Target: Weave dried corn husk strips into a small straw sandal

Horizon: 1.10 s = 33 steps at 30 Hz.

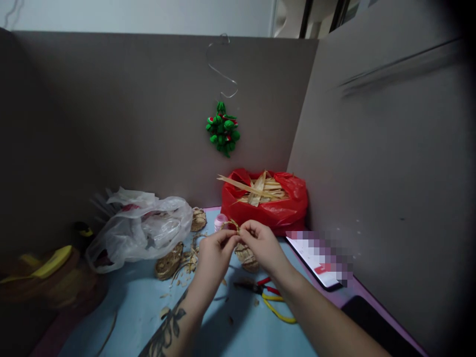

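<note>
My left hand (215, 255) and my right hand (262, 243) meet at the middle of the table, fingertips pinched close together. Between them is a thin twisted cord of straw-coloured fibre (231, 223), which curves up above the left fingers. Just below the right hand lies a coiled woven piece (247, 258), partly covered by it. Two similar woven pieces rest to the left, one nearer (169, 261) and one farther back (199, 219). A small pink spool (220, 221) stands behind my left fingers. Scissors with red and yellow handles (277, 300) lie below my right wrist.
A red plastic bag (260, 213) of dried strips stands at the back. A clear plastic bag (148, 230) is on the left, near a blurred brown container (70, 282) with yellow on it. A phone (316, 263) lies right. Scraps litter the blue cloth (145, 312). A green ornament (223, 130) hangs behind.
</note>
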Available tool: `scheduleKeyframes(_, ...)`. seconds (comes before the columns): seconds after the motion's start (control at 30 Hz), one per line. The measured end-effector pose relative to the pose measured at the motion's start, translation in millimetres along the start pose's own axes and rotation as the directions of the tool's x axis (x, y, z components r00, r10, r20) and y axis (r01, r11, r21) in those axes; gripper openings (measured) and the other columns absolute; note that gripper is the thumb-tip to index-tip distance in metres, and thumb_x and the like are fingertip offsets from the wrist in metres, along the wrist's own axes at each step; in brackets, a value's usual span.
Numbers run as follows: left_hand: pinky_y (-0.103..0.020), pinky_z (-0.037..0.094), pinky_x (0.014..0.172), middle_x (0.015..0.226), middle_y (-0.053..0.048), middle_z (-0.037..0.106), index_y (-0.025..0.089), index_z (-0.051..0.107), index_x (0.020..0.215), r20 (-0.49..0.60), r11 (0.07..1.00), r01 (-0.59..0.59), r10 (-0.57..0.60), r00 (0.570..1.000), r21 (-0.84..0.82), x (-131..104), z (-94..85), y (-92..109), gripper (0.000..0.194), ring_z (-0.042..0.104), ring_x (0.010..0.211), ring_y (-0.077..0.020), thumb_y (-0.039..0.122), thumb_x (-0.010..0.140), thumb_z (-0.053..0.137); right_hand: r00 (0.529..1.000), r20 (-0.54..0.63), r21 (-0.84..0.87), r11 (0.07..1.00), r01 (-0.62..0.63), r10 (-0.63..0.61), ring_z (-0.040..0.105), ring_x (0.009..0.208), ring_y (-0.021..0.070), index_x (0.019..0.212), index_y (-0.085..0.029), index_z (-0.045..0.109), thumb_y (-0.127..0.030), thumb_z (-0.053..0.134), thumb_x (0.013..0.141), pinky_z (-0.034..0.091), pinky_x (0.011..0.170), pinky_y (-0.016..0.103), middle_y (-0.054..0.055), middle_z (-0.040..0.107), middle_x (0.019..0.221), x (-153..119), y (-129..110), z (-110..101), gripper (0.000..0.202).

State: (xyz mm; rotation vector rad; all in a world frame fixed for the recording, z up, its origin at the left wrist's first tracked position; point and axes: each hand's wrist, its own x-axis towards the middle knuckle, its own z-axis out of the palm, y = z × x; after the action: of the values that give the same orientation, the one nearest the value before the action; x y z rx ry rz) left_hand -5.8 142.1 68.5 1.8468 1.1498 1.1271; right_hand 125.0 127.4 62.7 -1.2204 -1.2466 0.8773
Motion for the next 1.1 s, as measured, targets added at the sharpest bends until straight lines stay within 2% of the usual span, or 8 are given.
scheduleKeyframes(0.17, -0.021, 0.038, 0.054, 0.061, 0.000, 0.057, 0.015, 0.060, 0.070, 0.144, 0.990, 0.062, -0.044, 0.989, -0.128, 5.8, -3.1, -2.7, 0.021, 0.049, 0.057, -0.0117, 0.032, 0.080, 0.053, 0.992, -0.033, -0.272, 0.956, 0.111, -0.124, 0.051, 0.061, 0.0131, 0.068, -0.018, 0.053, -0.023, 0.049, 0.077, 0.038, 0.058, 0.023, -0.002, 0.055, 0.064, -4.1, -7.0, -1.0, 0.010)
scheduleKeyframes(0.37, -0.021, 0.035, 0.052, 0.061, 0.004, 0.046, 0.018, 0.045, 0.069, 0.210, 0.957, 0.096, -0.038, 0.977, -0.273, 7.4, 1.1, -7.2, 0.020, 0.043, 0.056, -0.0105, 0.033, 0.083, 0.045, 0.988, -0.014, -0.243, 0.959, 0.143, -0.151, 0.055, 0.064, 0.0142, 0.070, -0.018, 0.057, -0.024, 0.051, 0.077, 0.041, 0.060, 0.023, 0.000, 0.059, 0.066, -3.7, -7.8, 0.3, 0.011)
scheduleKeyframes(0.57, -0.022, 0.032, 0.055, 0.063, 0.002, 0.047, 0.019, 0.047, 0.070, -0.005, 0.997, -0.062, 0.062, 0.998, 0.039, 1.5, 2.3, -5.5, 0.015, 0.044, 0.059, -0.0119, 0.025, 0.083, 0.044, 0.998, 0.013, -0.130, 0.989, 0.067, -0.066, 0.056, 0.064, 0.0143, 0.073, -0.017, 0.062, -0.025, 0.061, 0.071, 0.043, 0.059, 0.023, 0.001, 0.063, 0.068, -1.1, -11.4, -8.1, 0.009)
scheduleKeyframes(0.67, -0.022, 0.032, 0.055, 0.065, 0.002, 0.050, 0.019, 0.049, 0.073, -0.075, 0.994, -0.055, 0.062, 0.995, 0.090, -0.2, 3.5, -6.1, 0.014, 0.045, 0.059, -0.0123, 0.025, 0.084, 0.043, 1.000, 0.021, -0.112, 0.993, 0.023, -0.021, 0.054, 0.057, 0.0132, 0.070, -0.017, 0.063, -0.026, 0.064, 0.071, 0.042, 0.054, 0.023, 0.000, 0.062, 0.062, -5.7, -9.8, -2.8, 0.010)
scheduleKeyframes(0.77, -0.021, 0.033, 0.054, 0.064, 0.002, 0.048, 0.018, 0.049, 0.070, -0.051, 0.997, 0.024, -0.028, 0.998, -0.073, 3.1, 3.0, -11.0, 0.017, 0.045, 0.057, -0.0114, 0.028, 0.083, 0.044, 0.989, -0.023, -0.194, 0.971, 0.137, -0.144, 0.057, 0.063, 0.0142, 0.070, -0.017, 0.067, -0.022, 0.062, 0.074, 0.044, 0.061, 0.025, 0.002, 0.064, 0.066, -12.8, -5.1, 9.2, 0.009)
scheduleKeyframes(0.9, -0.020, 0.035, 0.053, 0.062, 0.004, 0.045, 0.017, 0.047, 0.069, 0.019, 0.918, 0.128, -0.131, 0.991, -0.376, 10.5, -2.4, -16.2, 0.020, 0.042, 0.056, -0.0095, 0.033, 0.080, 0.050, 0.923, -0.011, -0.341, 0.869, 0.358, -0.384, 0.057, 0.078, 0.0168, 0.089, -0.020, 0.072, -0.019, 0.057, 0.079, 0.045, 0.073, 0.029, 0.005, 0.061, 0.081, -18.8, -1.1, 19.4, 0.018)
scheduleKeyframes(1.0, -0.018, 0.035, 0.053, 0.062, 0.004, 0.043, 0.017, 0.046, 0.068, -0.005, 0.908, 0.113, -0.125, 0.992, -0.404, 11.7, -5.6, -13.4, 0.020, 0.041, 0.056, -0.0087, 0.033, 0.080, 0.051, 0.920, 0.019, -0.311, 0.872, 0.377, -0.391, 0.055, 0.082, 0.0173, 0.092, -0.022, 0.071, -0.021, 0.057, 0.079, 0.045, 0.076, 0.030, 0.005, 0.057, 0.084, -16.8, -2.4, 18.0, 0.019)
scheduleKeyframes(1.1, -0.019, 0.034, 0.051, 0.061, 0.005, 0.042, 0.018, 0.045, 0.070, 0.043, 0.922, 0.103, -0.094, 0.995, -0.373, 9.4, -5.8, -7.7, 0.021, 0.040, 0.054, -0.0088, 0.034, 0.083, 0.047, 0.954, -0.057, -0.177, 0.944, 0.279, -0.293, 0.057, 0.082, 0.0173, 0.087, -0.020, 0.065, -0.022, 0.060, 0.076, 0.045, 0.075, 0.029, 0.004, 0.059, 0.086, -10.4, -3.4, 13.4, 0.013)
